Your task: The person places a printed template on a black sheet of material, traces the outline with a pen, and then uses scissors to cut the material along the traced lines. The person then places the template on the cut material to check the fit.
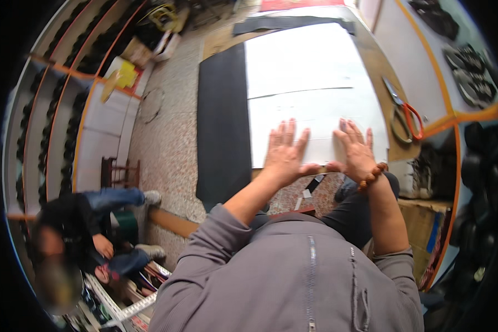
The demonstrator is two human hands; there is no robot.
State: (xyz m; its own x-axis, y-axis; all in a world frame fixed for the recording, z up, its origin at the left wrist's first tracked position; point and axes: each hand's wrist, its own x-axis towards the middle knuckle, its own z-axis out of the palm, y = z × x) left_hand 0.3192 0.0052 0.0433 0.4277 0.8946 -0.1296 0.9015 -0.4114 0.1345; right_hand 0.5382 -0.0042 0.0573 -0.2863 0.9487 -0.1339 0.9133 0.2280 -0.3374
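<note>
A: While both hands lie flat, what do they hold?

B: Nothing is gripped. The left hand (285,155) and right hand (355,150) are spread wide, palms down, side by side on the near edge of the white sheet (310,83). Judged from this pose, they pin it against sliding or curling.

A: Location and orientation?

B: It lies on the desk (379,72), beside a black sheet (222,122). Its long axis runs away from the person. Red-handled scissors (404,113) lie to the right, apart.

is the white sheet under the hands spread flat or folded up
Spread flat: the white sheet lies open across the table, with the left hand and right hand pressed palm-down on it.
</note>
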